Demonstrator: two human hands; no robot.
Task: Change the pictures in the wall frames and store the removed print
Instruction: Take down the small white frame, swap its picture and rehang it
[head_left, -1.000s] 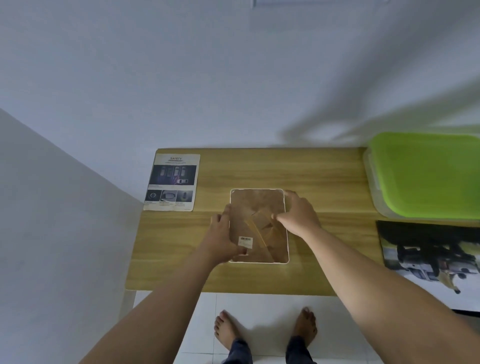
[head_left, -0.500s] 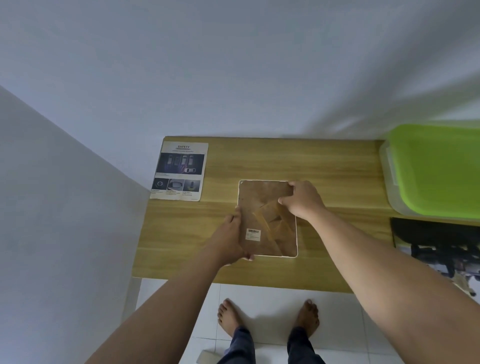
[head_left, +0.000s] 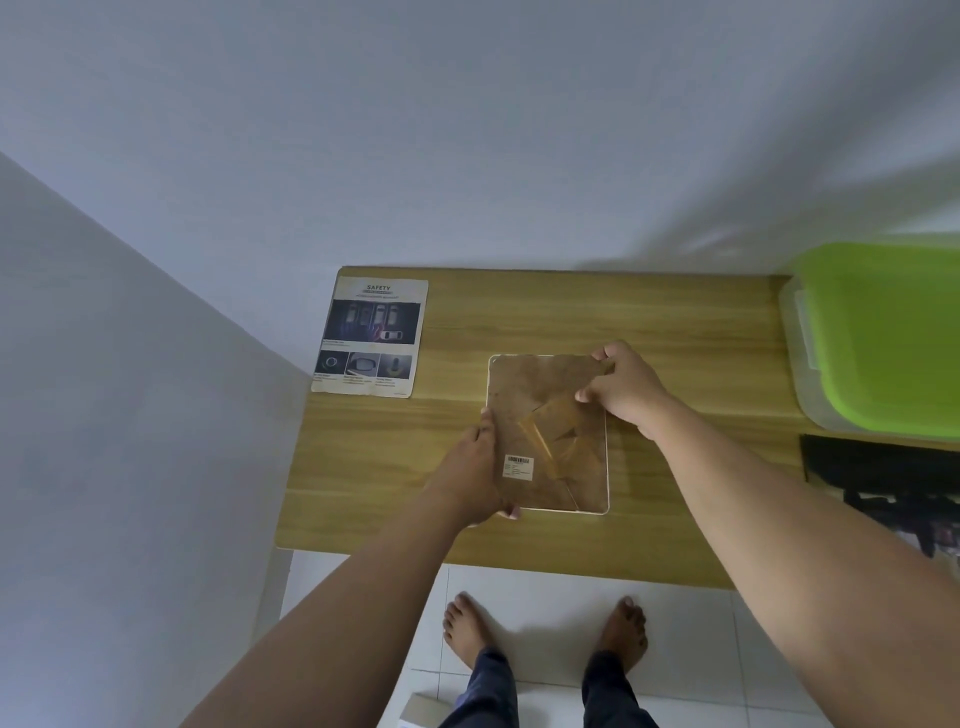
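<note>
A white-edged picture frame (head_left: 540, 410) lies face down on the wooden table (head_left: 675, 338), showing its brown backing board with a fold-out stand and a barcode sticker. My left hand (head_left: 475, 473) grips the frame's lower left edge, fingers curled under it. My right hand (head_left: 626, 387) grips the upper right corner, thumb on the backing. A printed "SAFETY" sheet (head_left: 370, 338) with car pictures lies flat at the table's back left. A dark print (head_left: 883, 483) lies at the table's right edge, partly cut off.
A clear plastic box with a green lid (head_left: 883, 338) stands at the back right of the table. White walls close in behind and to the left. My bare feet stand on white floor tiles in front of the table, with a small cardboard piece (head_left: 423, 709) beside them.
My right hand has moved from the middle of the backing up to the frame's upper right corner. My left hand has slid down to the lower left edge. The view has shifted.
</note>
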